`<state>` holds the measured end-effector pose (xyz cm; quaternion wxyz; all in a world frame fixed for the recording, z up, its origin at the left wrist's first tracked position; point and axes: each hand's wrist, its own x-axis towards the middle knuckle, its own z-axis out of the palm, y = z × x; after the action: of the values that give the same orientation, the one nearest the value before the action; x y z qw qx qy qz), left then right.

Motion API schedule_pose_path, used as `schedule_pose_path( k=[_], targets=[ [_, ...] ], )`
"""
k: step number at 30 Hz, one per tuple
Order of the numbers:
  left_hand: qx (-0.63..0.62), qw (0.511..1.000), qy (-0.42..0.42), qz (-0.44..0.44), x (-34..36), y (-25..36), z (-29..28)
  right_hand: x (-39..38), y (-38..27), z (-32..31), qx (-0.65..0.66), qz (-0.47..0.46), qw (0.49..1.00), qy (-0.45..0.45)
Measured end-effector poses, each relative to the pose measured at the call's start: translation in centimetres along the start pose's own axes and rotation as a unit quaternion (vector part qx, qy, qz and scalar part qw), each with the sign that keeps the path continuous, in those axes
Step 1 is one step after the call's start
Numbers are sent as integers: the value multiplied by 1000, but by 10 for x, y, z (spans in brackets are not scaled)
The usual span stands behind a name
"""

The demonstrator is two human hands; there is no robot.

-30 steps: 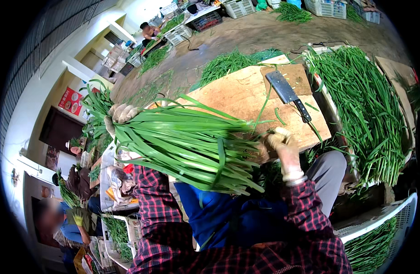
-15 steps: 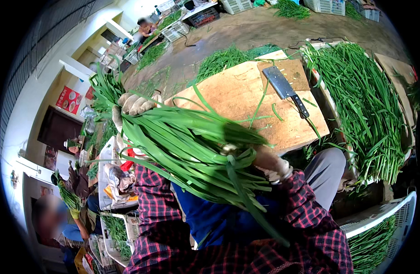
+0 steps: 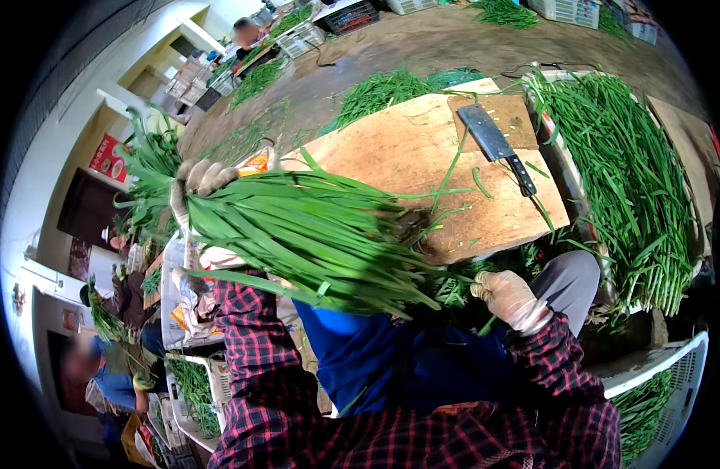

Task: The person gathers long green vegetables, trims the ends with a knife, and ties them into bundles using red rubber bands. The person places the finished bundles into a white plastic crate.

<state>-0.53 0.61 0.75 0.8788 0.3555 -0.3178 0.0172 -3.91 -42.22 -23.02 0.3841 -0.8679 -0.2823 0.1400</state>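
My gloved left hand (image 3: 207,178) is wrapped round a big bunch of garlic chives (image 3: 297,234). The long flat leaves fan out to the right over my lap and the near edge of the wooden board (image 3: 360,156). My right hand (image 3: 512,298), also gloved, is closed beside my right knee, apart from the bunch. A green leaf end (image 3: 487,326) sticks out below its fingers; the rest of that leaf is hidden in the grip. On the board lies a cleaver (image 3: 485,133) with a black handle, loose leaf scraps around it.
At the right stands a long white crate (image 3: 559,148) heaped with chives; another crate (image 3: 688,375) is at lower right. More chives (image 3: 383,94) lie on the floor behind the board. At the left are white baskets (image 3: 211,383) and a seated co-worker (image 3: 117,375) holding greens.
My right hand has left the bunch's leaf ends and moved right and down toward my knee. The left hand has shifted slightly left with the bunch, whose leaves lie straighter.
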Motion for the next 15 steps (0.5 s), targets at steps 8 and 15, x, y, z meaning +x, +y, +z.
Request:
schedule_pose_path(
  k=[8, 15],
  targets=[
    [-53, 997, -6, 56, -10, -2, 53, 59, -77, -96, 33, -140, 989, 17],
    [-100, 993, 6, -68, 28, -66, 72, 116, -68, -32, 607, -45, 783, -128]
  ],
)
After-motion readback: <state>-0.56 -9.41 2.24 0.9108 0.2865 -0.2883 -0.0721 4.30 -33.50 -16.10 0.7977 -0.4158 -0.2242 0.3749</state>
